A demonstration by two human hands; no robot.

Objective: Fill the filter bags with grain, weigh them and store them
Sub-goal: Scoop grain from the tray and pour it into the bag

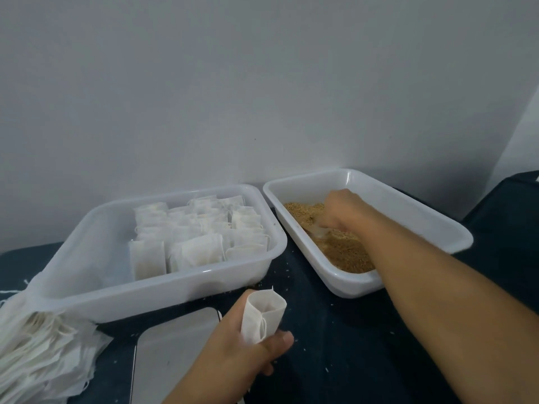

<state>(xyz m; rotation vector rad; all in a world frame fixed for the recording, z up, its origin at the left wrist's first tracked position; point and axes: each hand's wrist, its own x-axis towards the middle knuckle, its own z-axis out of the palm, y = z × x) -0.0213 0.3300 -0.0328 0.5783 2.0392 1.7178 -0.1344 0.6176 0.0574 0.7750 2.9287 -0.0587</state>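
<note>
My left hand (248,348) grips a white filter bag (261,314) upright, its mouth held open, above the dark table near the front. My right hand (338,209) reaches into the white tub (408,205) on the right, fingers curled down into the brown grain (347,252); what the fingers hold is hidden. A clear tub (180,287) on the left holds several filled bags (198,237) standing in rows.
A loose pile of empty filter bags (40,351) lies at the left edge. A flat silver scale platform (175,354) sits in front of the clear tub. Spilled grains dot the dark tabletop (335,345). A grey wall stands right behind the tubs.
</note>
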